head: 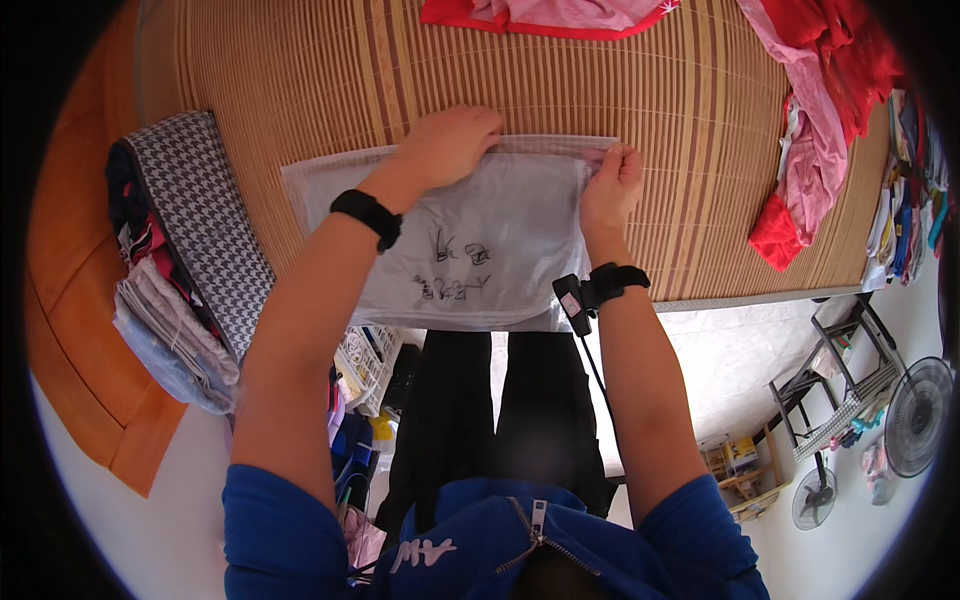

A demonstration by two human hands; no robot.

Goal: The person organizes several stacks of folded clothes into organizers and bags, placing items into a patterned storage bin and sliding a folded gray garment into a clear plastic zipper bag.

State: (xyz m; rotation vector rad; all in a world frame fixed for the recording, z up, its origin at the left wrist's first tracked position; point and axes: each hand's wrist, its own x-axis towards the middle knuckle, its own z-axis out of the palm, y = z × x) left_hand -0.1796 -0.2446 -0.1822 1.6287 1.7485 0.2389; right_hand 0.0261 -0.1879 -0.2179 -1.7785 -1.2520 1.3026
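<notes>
A frosted plastic bag with dark printing lies flat on a slatted bamboo mat, its lower edge reaching the mat's front edge. My left hand lies over the bag's far edge, fingers bent and slightly blurred; whether they grip it cannot be told. At the bag's far right corner, my right hand pinches the plastic between thumb and fingers. Both wrists wear black bands, and a small black device with a cable is at the right one.
A houndstooth fabric piece and folded cloths lie at left. Red and pink garments lie at the far side and right. Stacked clothes are at the far right. Below stand a white basket, a folding chair and fans.
</notes>
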